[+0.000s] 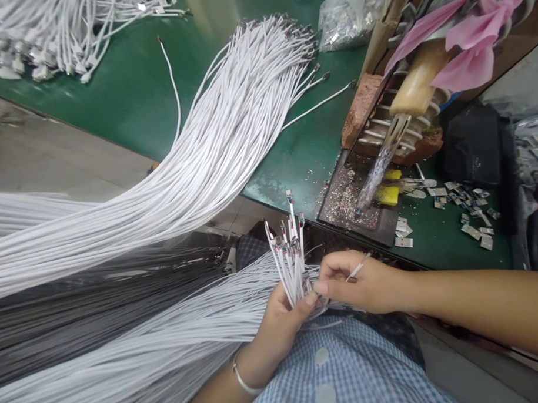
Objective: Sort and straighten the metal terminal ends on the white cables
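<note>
My left hand [282,319] is wrapped round a bundle of white cables [292,267], whose ends with small metal connectors stick up above the fingers. Close beside it, the thumb and fingers of my right hand [352,281] are pinched together near my left thumb. A single white cable end [358,268] with a dark tip passes through the right fingers and points up to the right. The right fingertips touch the edge of the held bundle; exactly where they grip is partly hidden. More white cables [194,328] run from the bundle across to the lower left.
A thick bunch of white cables [236,124] lies over the green table [131,108]. At the right, a soldering iron [399,135] with a wooden handle rests in a coiled holder by bricks [361,108]. Metal connectors [467,199] are scattered nearby, beyond a solder-flecked plate [378,229].
</note>
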`<state>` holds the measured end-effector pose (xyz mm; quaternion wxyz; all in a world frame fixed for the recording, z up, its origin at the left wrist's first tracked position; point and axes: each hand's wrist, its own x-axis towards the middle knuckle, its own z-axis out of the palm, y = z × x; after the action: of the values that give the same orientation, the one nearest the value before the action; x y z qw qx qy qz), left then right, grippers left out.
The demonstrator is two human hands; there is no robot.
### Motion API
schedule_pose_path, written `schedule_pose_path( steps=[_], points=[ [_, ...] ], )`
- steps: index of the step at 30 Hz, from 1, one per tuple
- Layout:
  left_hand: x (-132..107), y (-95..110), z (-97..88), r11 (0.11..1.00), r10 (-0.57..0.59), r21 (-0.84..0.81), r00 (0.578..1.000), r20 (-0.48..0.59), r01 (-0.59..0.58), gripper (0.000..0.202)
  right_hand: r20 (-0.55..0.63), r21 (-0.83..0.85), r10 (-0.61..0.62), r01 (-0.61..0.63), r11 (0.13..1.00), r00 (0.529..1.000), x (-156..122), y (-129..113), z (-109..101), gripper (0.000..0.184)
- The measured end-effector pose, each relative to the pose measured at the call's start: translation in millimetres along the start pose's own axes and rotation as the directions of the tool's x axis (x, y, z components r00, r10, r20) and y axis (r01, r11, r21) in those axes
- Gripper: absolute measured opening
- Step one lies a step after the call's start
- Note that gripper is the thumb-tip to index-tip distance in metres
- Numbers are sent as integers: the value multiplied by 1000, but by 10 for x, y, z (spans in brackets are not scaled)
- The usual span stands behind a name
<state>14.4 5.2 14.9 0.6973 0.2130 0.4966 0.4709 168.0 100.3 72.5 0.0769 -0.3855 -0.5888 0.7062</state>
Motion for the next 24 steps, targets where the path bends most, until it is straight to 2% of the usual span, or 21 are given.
schedule_pose_path(
  steps=[5, 12, 16, 21, 24],
  points=[
    [-11, 7, -9, 993, -5, 114, 995, 100, -6, 24, -66, 65, 33, -28, 997, 997, 5, 22, 10, 20],
    [-17, 6, 2, 991, -25, 130, 998, 58, 17, 27, -47, 9, 77, -77, 997, 996, 29, 2, -12, 8],
    [-28, -30, -40, 996, -22, 82, 1000, 8, 21, 16, -50, 1, 71, -71, 997, 996, 32, -9, -21, 9],
    [-26, 0, 0, 991, -75, -107, 997, 8, 76, 17, -10, 55, 43, -42, 998, 999, 22, -26, -18, 10],
    [-15, 18, 12, 993, -67, -97, 998, 0, 67, 14, 20, 45, 64, -65, 997, 998, 15, -35, -20, 10]
  ],
)
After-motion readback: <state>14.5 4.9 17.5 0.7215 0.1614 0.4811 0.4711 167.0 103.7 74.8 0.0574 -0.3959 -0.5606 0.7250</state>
